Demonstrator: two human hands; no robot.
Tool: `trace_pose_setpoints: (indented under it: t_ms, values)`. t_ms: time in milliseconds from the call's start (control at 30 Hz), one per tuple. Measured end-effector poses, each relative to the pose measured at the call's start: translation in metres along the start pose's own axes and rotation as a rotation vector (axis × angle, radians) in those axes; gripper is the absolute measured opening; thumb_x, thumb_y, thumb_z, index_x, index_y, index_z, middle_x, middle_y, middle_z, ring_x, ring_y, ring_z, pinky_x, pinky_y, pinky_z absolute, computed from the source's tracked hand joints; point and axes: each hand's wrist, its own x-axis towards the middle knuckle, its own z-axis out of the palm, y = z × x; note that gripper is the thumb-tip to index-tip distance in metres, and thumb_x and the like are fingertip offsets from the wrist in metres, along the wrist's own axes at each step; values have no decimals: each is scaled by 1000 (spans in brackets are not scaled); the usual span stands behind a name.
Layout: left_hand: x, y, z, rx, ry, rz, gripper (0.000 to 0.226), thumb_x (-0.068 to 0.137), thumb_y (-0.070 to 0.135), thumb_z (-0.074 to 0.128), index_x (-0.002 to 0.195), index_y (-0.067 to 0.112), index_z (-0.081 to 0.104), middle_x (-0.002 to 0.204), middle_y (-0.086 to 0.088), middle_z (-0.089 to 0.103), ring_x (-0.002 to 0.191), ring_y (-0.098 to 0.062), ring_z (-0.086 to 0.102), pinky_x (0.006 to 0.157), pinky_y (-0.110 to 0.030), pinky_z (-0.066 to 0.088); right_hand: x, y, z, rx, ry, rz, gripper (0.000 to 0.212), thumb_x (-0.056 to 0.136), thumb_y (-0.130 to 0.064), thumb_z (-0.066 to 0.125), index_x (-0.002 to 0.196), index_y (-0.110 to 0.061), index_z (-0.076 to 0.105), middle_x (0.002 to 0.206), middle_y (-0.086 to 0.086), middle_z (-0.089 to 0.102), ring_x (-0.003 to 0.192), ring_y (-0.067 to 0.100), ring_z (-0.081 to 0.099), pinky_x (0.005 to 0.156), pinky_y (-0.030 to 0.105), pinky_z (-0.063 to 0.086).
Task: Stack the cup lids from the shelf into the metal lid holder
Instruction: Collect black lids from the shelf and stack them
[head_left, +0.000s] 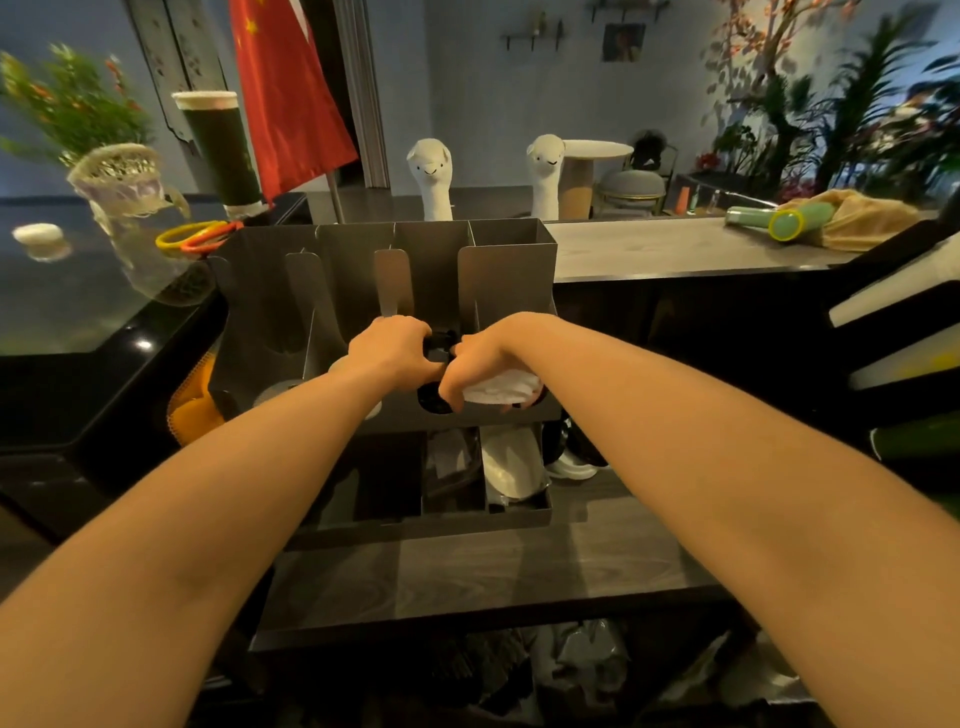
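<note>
The metal lid holder (509, 270) stands in the middle of the counter, with several upright compartments. Both hands reach into its front. My left hand (392, 353) is curled around black lids (439, 345) in the compartment second from the right. My right hand (480, 369) grips a stack of white lids (498, 391) at the right compartment. More black lids (434, 402) show through the holder's front cut-out. Further white lids (511, 465) lean in the lower tray below.
A dark wooden shelf (467, 577) lies in front of the holder. On the left glossy counter (78, 322) sit a glass jug (122, 179), a tall dark drink (221, 150) and coloured rings (195, 236). Two llama figures (431, 176) stand behind. A green bottle (779, 218) lies at the right.
</note>
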Motion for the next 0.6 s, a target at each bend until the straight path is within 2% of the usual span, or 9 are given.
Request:
trace_pose_setpoints:
  t_ms: [133, 333, 367, 467, 533, 600]
  values:
    - [5, -1, 5, 40, -50, 8, 48, 89, 50, 66, 123, 17, 63, 103, -2, 67, 90, -18, 63, 79, -35, 57, 2, 0, -1, -156, 9, -12, 62, 82, -38, 69, 133, -21, 38, 121, 16, 47, 99, 36, 61, 67, 37, 56]
    - [5, -1, 11, 40, -109, 12, 46, 95, 48, 59, 130, 18, 62, 107, -2, 63, 88, -15, 61, 77, -31, 53, 12, 0, -2, -268, 67, -81, 59, 76, -42, 70, 126, -22, 44, 121, 12, 50, 99, 31, 59, 82, 41, 57]
    - [4, 0, 12, 61, -106, 5, 47, 95, 49, 58, 132, 20, 61, 112, -2, 61, 93, -17, 59, 81, -33, 53, 13, 0, -1, -275, 76, -93, 58, 76, -42, 70, 124, -23, 45, 122, 12, 50, 99, 31, 59, 83, 41, 57]
    - [2, 1, 10, 231, -72, 5, 50, 95, 55, 54, 138, 28, 54, 134, -3, 54, 127, -29, 45, 102, -48, 41, 12, 2, 1, -259, 88, -109, 59, 76, -42, 69, 126, -21, 45, 125, 12, 49, 100, 31, 58, 81, 40, 57]
    - [-3, -1, 9, 324, -5, 30, 55, 94, 61, 50, 140, 31, 52, 141, -2, 50, 134, -32, 37, 104, -48, 40, 11, 6, 5, -226, 112, -132, 71, 76, -43, 70, 137, -19, 42, 130, 10, 45, 101, 31, 57, 74, 37, 58]
    - [-10, -3, 10, 309, 88, 61, 60, 93, 64, 49, 142, 30, 51, 141, -1, 50, 131, -31, 39, 99, -45, 44, 8, 12, 9, -179, 156, -185, 80, 75, -43, 71, 143, -20, 35, 133, 10, 42, 104, 30, 55, 78, 38, 58]
